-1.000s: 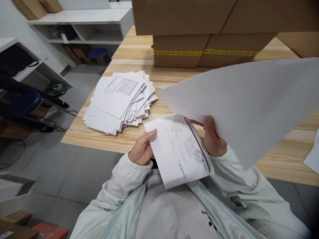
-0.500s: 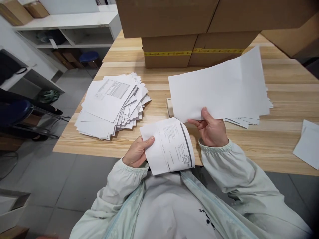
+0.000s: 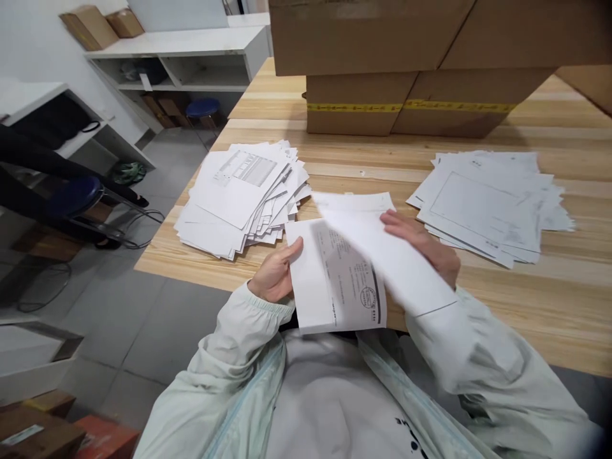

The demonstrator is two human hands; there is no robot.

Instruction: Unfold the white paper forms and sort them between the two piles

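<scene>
Between thumb and fingers, my left hand (image 3: 275,273) grips a printed sheet (image 3: 310,287) with a round stamp, near the table's front edge. My right hand (image 3: 425,245) is closed on a second sheet (image 3: 389,245), folded over and slightly blurred, which overlaps the printed one. Part of the stamped sheet is hidden beneath it. On the left of the table lies a thick, uneven pile of papers (image 3: 239,197), the top one printed with a table. Right of my right hand spreads a lower pile of papers (image 3: 482,204).
Cardboard boxes (image 3: 361,105) with yellow tape are stacked at the table's back. Beyond the wooden table (image 3: 354,153), on the left, stand white shelves (image 3: 191,41) and blue stools (image 3: 74,194). A person's dark-clothed legs (image 3: 62,166) show at far left.
My right hand has brought its sheet leftward and down over the stamped sheet, folding it; the right pile is now uncovered. The view has shifted left.
</scene>
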